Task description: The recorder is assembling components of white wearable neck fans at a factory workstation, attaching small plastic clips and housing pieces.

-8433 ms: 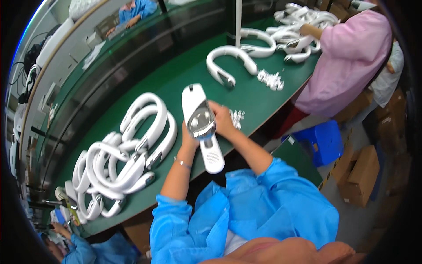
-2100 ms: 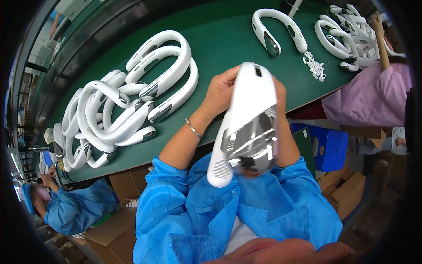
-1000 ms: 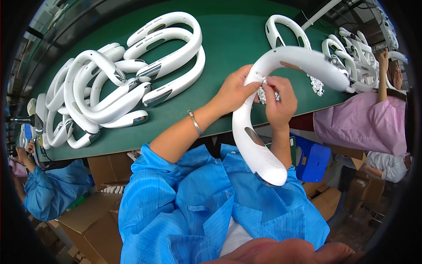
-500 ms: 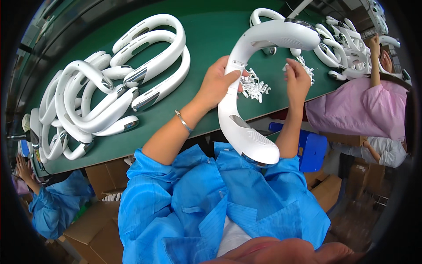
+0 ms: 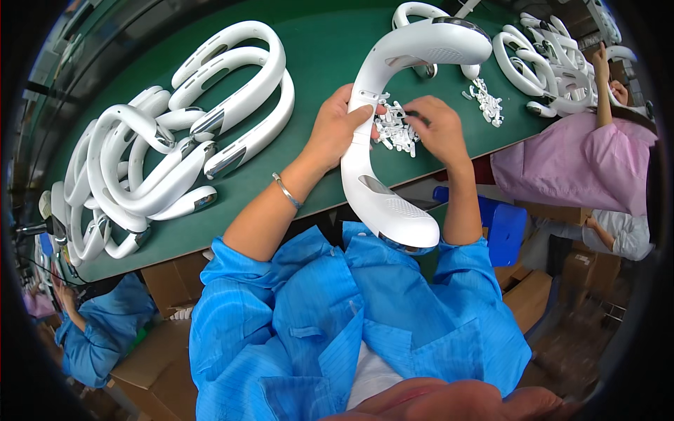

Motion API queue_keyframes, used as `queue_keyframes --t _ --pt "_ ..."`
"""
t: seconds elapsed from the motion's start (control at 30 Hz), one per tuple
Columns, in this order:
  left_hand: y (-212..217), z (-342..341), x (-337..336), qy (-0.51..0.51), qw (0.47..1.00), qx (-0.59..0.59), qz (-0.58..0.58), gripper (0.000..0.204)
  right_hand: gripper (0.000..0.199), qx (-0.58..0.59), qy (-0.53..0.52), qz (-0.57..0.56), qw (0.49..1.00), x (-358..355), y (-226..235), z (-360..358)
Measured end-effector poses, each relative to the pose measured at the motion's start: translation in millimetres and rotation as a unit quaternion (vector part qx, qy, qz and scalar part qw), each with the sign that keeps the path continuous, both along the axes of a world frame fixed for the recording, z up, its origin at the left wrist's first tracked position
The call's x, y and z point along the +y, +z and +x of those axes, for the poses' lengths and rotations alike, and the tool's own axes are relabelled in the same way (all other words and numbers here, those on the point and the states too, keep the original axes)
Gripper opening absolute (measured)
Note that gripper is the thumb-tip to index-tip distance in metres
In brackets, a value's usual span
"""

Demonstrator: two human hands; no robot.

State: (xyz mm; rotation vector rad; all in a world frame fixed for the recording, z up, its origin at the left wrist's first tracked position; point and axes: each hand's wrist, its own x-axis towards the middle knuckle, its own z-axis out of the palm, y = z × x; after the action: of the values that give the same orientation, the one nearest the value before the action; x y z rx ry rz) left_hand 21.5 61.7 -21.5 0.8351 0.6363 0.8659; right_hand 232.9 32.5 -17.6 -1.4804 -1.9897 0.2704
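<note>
From the head camera, looking down: the left hand [image 5: 342, 130] clamps the curved white plastic U-shaped neck-fan shell [image 5: 382, 133] at mid-bend, thumb over the top, holding it upright between the chest and the green table top [image 5: 316, 42]. One end of the shell reaches over the table, the other hangs just off the near edge, above the blue smock [image 5: 337, 309].

The right hand [image 5: 434, 130] has come off the shell and is down at the small heap of white plastic clips [image 5: 393, 130], fingers pinched narrow among them; whether it has one yet, I cannot tell. So the fitting pauses while another small part is fetched.

A second ago both hands were on the shell, right fingers working at its inner face. Half a second ago the right hand was already moving toward the heap.

The pile of finished white neck-fan shells [image 5: 161, 154] lies well apart on the left. A co-worker in a pink smock [image 5: 576, 165] sits at right.
</note>
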Motion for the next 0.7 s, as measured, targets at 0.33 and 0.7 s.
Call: queue_keyframes --t 0.33,0.7 --pt "-3 1 1 0.001 1.0 -0.012 0.001 0.032 0.012 -0.08 0.005 -0.056 0.995 7 4 -5" --pt "-7 1 2 0.001 0.999 -0.037 0.002 0.034 0.014 0.259 -0.034 -0.139 0.955 7 4 -6"
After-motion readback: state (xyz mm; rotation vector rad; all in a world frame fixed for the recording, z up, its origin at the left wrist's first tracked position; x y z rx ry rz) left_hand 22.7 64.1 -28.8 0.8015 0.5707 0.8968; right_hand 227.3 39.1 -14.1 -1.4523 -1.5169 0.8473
